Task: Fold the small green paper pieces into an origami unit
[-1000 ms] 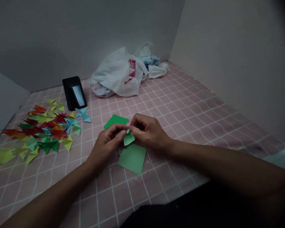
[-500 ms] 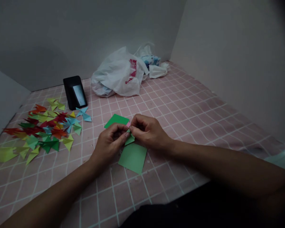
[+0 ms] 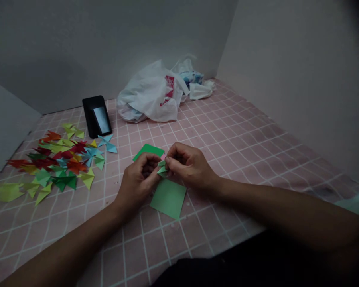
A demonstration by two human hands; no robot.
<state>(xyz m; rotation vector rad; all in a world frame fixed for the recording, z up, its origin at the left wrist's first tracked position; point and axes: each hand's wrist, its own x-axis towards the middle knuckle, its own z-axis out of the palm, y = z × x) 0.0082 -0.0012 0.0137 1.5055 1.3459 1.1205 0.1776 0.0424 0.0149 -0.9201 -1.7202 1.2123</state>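
My left hand [image 3: 137, 179] and my right hand [image 3: 189, 164] meet over the pink checked surface, both pinching a small folded light-green paper piece [image 3: 162, 169] between their fingertips. A flat light-green paper square [image 3: 168, 198] lies right under the hands. A darker green square [image 3: 148, 151] lies just behind them, with a sliver of pink paper at its right edge, mostly hidden by my fingers.
A heap of several folded paper pieces [image 3: 52, 163] in red, green, yellow and blue spreads at the left. A black phone [image 3: 97, 116] leans upright behind the heap. White plastic bags [image 3: 155, 95] sit in the back corner. Grey walls close in on three sides.
The folded green piece has been drawn in between my fingertips, so less of it shows than a second ago. Both hands have stayed in place.
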